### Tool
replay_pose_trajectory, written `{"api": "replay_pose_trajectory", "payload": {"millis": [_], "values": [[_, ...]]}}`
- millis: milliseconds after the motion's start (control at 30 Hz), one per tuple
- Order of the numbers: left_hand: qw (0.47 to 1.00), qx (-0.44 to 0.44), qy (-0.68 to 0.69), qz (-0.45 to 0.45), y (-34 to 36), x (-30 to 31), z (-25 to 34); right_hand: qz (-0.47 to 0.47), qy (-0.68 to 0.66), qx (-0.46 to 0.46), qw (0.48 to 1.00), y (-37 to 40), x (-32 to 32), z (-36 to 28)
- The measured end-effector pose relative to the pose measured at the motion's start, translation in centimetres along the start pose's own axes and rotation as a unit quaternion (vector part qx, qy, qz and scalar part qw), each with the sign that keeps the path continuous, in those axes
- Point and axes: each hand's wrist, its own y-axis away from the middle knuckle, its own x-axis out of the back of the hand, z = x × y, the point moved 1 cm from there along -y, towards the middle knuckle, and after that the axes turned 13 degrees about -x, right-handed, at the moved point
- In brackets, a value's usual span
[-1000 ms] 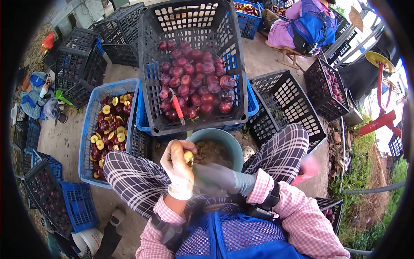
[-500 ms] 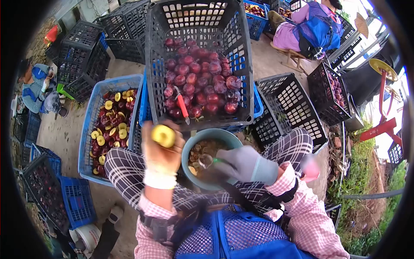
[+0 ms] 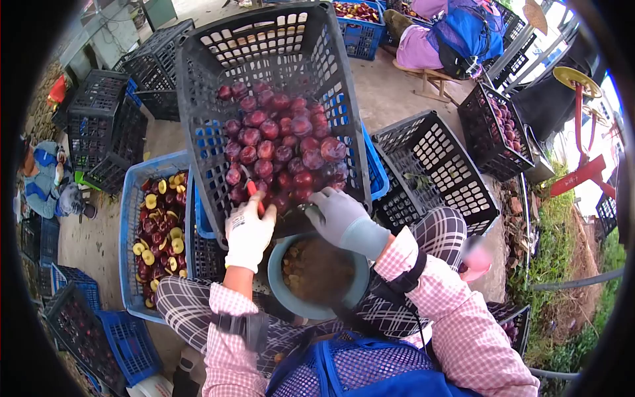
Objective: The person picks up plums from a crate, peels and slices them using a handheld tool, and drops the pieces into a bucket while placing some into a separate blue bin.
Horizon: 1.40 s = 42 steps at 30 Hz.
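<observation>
Nearest, pale blue basin between the knees, with brownish scraps or stones within, a sign of fruit already processed. Just beyond, left hand in a white glove at the near rim of the large black crate, fingers partly bent beside the red handle of a small tool; grip or mere contact, impossible to tell. Right hand in a grey glove, at the same rim, fingers curled around a green-handled tool, mostly hidden. Inside this crate, a broad heap of whole dark red fruit, uncut: the portion left, by judgement large. To the left, light blue crate with many halved fruit, yellow flesh exposed: the portion done, well up the crate. Overall, work apparently well under way but unfinished; exact share unclear. To the right, black open crate with a few leaves inside. Farther off, another black crate of whole fruit, a seated person, and a blue crate of cut fruit.
</observation>
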Motion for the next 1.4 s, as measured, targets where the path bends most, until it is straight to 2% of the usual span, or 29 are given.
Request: {"api": "replay_pose_trajectory", "payload": {"millis": [33,100,133,167,200,233,300,333,367,433,533,600,633,700,767,833,867,900,967,1000,1033,1100,1133,1200,1300,1333,1400], "values": [[0.999,0.007,0.043,-0.013,-0.4,-0.4,0.0,0.003,-0.031,0.033,0.999,0.0,0.3,0.0],[0.988,-0.017,0.119,0.1,0.0,-1.1,0.4,0.012,-0.04,0.041,0.998,-0.2,0.3,0.7],[0.974,-0.018,0.178,0.141,0.2,-0.3,2.0,0.02,-0.108,0.054,0.993,-0.1,0.3,0.9],[0.939,0.091,0.32,0.081,0.6,1.4,5.0,0.028,-0.173,0.067,0.982,-0.1,0.4,1.0],[0.952,-0.047,0.278,0.121,1.1,0.7,6.2,-0.001,-0.282,0.06,0.958,0.0,0.2,1.0],[0.942,-0.183,0.23,0.16,1.4,0.2,7.3,-0.009,-0.368,0.035,0.929,0.3,0.1,1.0],[0.933,-0.3,0.174,0.098,0.8,0.8,9.6,-0.173,-0.566,-0.066,0.803,0.6,2.4,1.3],[0.908,-0.359,0.18,0.118,-0.2,0.6,9.9,-0.149,-0.567,-0.1,0.804,0.7,3.2,1.6],[0.908,-0.361,0.18,0.116,-1.1,0.5,10.3,-0.151,-0.595,-0.142,0.777,0.7,4.3,1.8],[0.88,-0.408,0.23,0.08,-2.3,0.6,11.4,-0.134,-0.657,-0.152,0.726,1.0,5.3,2.3],[0.864,-0.437,0.244,0.052,-4.1,0.6,12.8,-0.127,-0.664,-0.194,0.711,1.7,7.9,2.8],[0.846,-0.467,0.25,0.054,-4.9,-0.2,13.2,-0.109,-0.676,-0.185,0.705,2.0,8.2,3.8],[0.846,-0.468,0.25,0.051,-5.1,-0.7,13.4,-0.092,-0.685,-0.175,0.701,2.1,8.3,4.1],[0.811,-0.439,0.383,0.054,-5.5,-1.4,13.5,-0.076,-0.687,-0.181,0.699,2.0,8.3,4.6],[0.821,-0.35,0.45,0.034,-5.8,-1.6,13.4,-0.023,-0.707,-0.194,0.68,1.9,8.4,5.0],[0.836,-0.099,0.536,0.067,-5.7,-2.2,13.8,0.035,-0.714,-0.252,0.652,1.4,7.9,5.6],[0.838,-0.074,0.534,0.09,-6.7,-3.5,13.3,0.046,-0.724,-0.236,0.647,1.3,7.8,5.4],[0.844,-0.059,0.526,0.09,-7.5,-4.8,12.8,0.056,-0.732,-0.22,0.642,1.1,7.7,5.3],[0.879,-0.181,0.427,0.113,-8.6,-6.7,13.0,0.035,-0.697,-0.234,0.677,0.5,6.8,5.3],[0.908,-0.228,0.331,0.119,-8.8,-6.8,13.3,0.049,-0.643,-0.223,0.731,-0.2,5.5,5.9],[0.904,-0.182,0.372,0.111,-8.7,-7.0,13.8,0.058,-0.64,-0.195,0.741,-0.9,3.8,6.5],[0.901,-0.257,0.318,0.149,-8.9,-6.9,13.2,0.098,-0.608,-0.169,0.77,-1.7,2.1,7.2],[0.909,-0.25,0.296,0.154,-8.6,-6.4,13.1,0.104,-0.606,-0.17,0.77,-1.7,2.6,7.2],[0.925,-0.246,0.221,0.187,-8.3,-6.4,12.0,0.075,-0.552,-0.19,0.808,-1.1,3.7,7.3],[0.954,-0.253,0.053,0.151,-9.3,-5.7,11.2,0.076,-0.573,-0.189,0.793,-1.0,6.0,7.8],[0.962,-0.253,0.047,0.087,-9.6,-6.2,10.6,0.098,-0.595,-0.169,0.78,-1.2,6.9,8.2],[0.963,-0.265,-0.015,0.038,-10.3,-6.5,10.3,0.15,-0.562,-0.141,0.801,-1.4,9.3,9.6]]}}
